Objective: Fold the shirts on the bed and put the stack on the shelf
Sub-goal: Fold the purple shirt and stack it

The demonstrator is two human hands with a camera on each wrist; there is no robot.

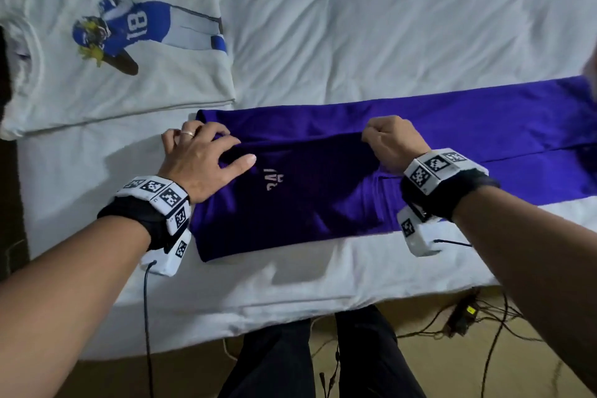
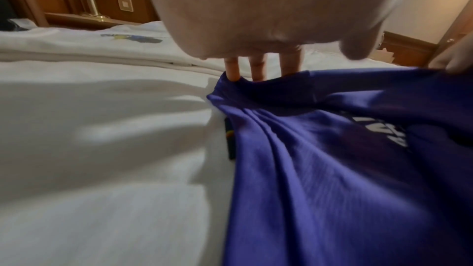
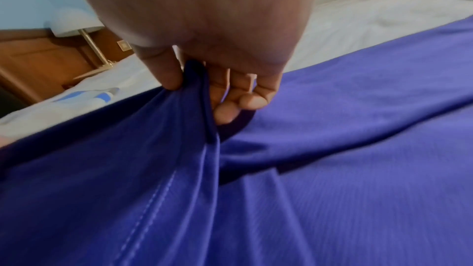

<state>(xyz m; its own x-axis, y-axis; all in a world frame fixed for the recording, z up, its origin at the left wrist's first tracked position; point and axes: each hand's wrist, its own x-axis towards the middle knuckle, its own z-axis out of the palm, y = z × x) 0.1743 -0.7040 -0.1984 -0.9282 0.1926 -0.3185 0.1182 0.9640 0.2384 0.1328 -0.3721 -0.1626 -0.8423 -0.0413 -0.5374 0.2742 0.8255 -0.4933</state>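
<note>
While both hands, left hand [image 1: 202, 158] & right hand [image 1: 392, 142], pinch purple shirt [image 1: 323, 203] edge, slick fabric could slip, skewing fold w/ uneven pull.

The purple shirt [image 1: 323, 191] runs off the head view's right edge, its white lettering [image 1: 274, 179] half folded under (unreadable). The white shirt [image 1: 129, 81] is cut off at the left edge. Both wrist views are motion-blurred.
</note>
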